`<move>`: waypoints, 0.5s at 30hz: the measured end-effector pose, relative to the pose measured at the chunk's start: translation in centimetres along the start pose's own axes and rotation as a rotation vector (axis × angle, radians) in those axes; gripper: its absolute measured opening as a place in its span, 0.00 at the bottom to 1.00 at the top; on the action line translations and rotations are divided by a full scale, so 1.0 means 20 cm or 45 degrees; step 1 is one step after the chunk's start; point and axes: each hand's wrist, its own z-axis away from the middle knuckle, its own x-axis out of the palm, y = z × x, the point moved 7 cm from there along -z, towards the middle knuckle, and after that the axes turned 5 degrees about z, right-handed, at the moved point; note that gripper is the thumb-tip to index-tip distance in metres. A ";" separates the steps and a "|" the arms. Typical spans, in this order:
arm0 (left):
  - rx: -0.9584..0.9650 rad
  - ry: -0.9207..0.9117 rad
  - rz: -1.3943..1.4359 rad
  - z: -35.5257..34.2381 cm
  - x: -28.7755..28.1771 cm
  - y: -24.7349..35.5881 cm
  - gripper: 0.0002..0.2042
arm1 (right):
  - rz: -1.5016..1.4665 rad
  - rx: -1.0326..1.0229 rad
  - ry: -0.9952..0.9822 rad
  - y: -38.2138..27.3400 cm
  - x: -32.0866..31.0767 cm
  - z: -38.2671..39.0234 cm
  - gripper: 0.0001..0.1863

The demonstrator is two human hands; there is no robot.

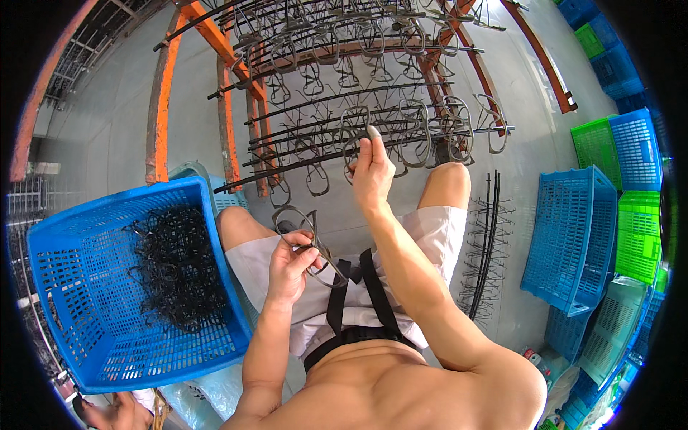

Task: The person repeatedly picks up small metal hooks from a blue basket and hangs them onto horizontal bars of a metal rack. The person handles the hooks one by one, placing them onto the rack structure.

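Note:
My left hand (290, 265) is closed around dark, thin loop-shaped pieces (332, 267), held above my lap; how many is unclear. My right hand (374, 170) reaches up to the rack, its fingertips pinched at a dark oval loop (355, 109) by the hooked rods. A white cover wraps one of its fingertips. Many similar loops hang in rows from the black rods (308, 158) in front of me. Beside my left knee, a blue plastic basket (79, 315) holds a tangled heap of black pieces (183, 269).
The rods rest on an orange metal frame (163, 107). On the floor at my right lie hooked rods (489, 244). Farther right stand blue crates (570, 240) and green crates (638, 233). Part of another person (122, 414) appears at the lower left.

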 end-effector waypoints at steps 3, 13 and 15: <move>0.093 0.069 -0.063 -0.01 0.02 0.05 0.09 | -0.070 0.033 0.013 0.01 0.00 -0.02 0.17; 0.209 0.037 -0.101 -0.02 0.03 0.08 0.09 | 0.166 -0.230 0.108 0.05 0.00 0.02 0.17; 0.206 0.024 -0.094 -0.02 0.03 0.08 0.09 | 0.188 -0.285 0.091 0.09 0.02 0.01 0.18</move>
